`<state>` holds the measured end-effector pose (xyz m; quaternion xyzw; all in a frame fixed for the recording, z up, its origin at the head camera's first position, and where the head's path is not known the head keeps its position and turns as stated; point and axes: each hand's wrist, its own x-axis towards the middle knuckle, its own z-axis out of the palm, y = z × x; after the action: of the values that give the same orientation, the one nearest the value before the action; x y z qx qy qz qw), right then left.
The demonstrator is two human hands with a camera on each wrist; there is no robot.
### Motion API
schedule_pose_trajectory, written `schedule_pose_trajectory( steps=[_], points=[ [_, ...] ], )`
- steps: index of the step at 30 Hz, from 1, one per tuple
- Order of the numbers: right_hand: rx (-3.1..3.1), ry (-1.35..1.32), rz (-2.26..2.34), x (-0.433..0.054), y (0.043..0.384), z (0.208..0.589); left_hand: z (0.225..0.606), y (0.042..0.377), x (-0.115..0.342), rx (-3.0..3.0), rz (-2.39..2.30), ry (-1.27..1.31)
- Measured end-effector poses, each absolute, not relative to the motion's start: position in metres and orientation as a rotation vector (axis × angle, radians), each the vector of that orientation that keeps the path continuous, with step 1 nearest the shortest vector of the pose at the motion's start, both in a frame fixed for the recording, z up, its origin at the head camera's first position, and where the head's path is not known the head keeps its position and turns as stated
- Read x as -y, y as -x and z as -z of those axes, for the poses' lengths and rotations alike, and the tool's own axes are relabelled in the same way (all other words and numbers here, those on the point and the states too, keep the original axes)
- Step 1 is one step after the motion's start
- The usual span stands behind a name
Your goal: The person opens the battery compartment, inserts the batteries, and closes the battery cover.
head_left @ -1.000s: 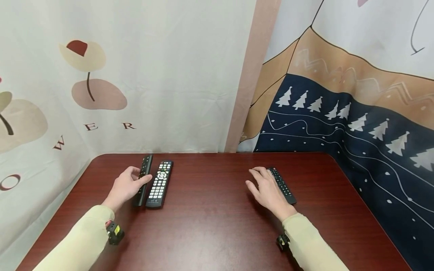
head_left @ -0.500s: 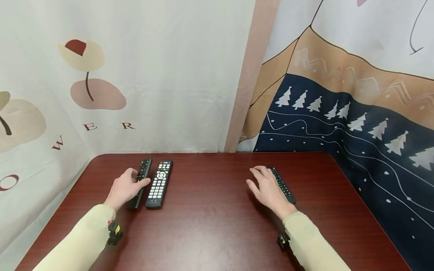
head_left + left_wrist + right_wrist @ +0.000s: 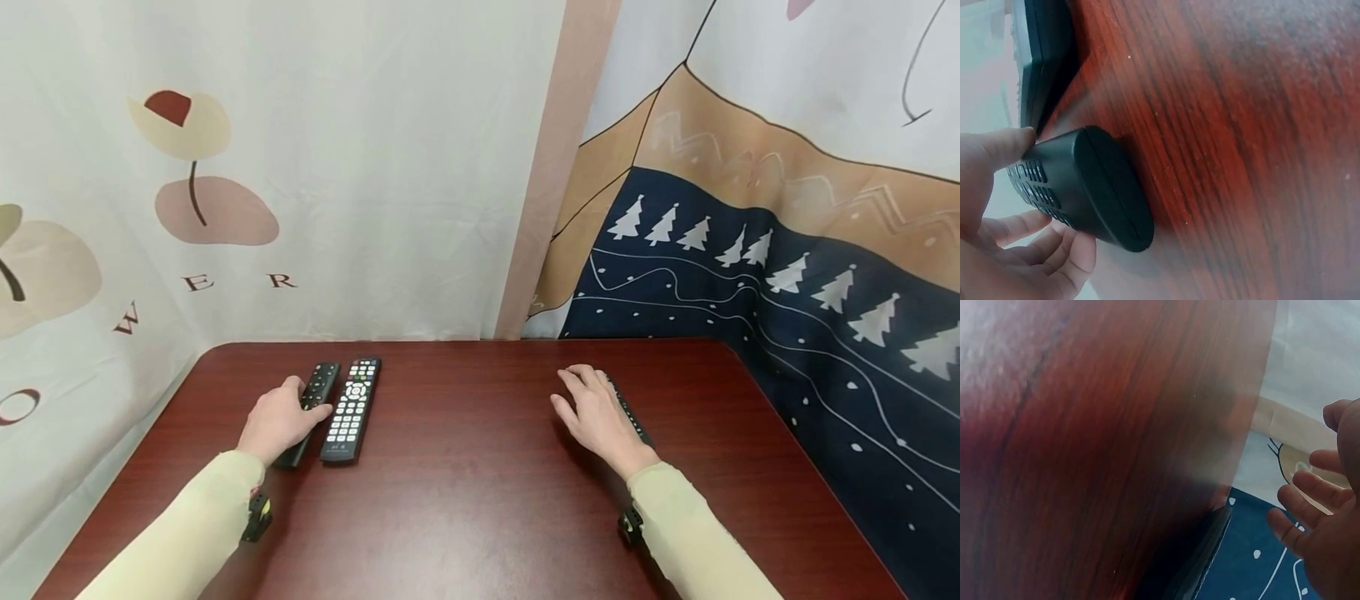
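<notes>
My left hand point(image 3: 276, 421) grips a black remote control point(image 3: 322, 382) at the table's left side, thumb on one edge and fingers on the other. In the left wrist view this remote point(image 3: 1100, 187) is tilted, its rounded near end close over the wood and its buttons toward the palm. Just right of it lies a second remote point(image 3: 351, 412) with white keys, face up; my thumb tip comes right beside it. My right hand point(image 3: 600, 421), fingers loosely spread, hovers over a third black remote point(image 3: 633, 417) and hides much of it. Nothing is between its fingers in the right wrist view.
The dark red wooden table point(image 3: 465, 500) reaches back to a pale printed curtain point(image 3: 390, 167). Along the right stands a navy curtain point(image 3: 697, 275) with white trees. A small black device point(image 3: 257, 517) is strapped on the left wrist, another point(image 3: 630, 527) on the right.
The left hand has turned its remote so more keys show, and the remote's near end has swung left. My right hand has shifted slightly right, covering more of the third remote.
</notes>
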<state>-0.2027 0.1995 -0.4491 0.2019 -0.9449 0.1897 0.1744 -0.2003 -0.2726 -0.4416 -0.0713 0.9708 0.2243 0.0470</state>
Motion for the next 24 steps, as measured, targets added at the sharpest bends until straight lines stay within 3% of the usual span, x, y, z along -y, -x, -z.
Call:
schedule_pose_trajectory(
  steps=[24],
  points=[
    [2.676,-0.570,-0.524,-0.1997,0.2056,0.4434,0.4442,0.1979,0.2648,-3.042,-0.562,0.263]
  ],
)
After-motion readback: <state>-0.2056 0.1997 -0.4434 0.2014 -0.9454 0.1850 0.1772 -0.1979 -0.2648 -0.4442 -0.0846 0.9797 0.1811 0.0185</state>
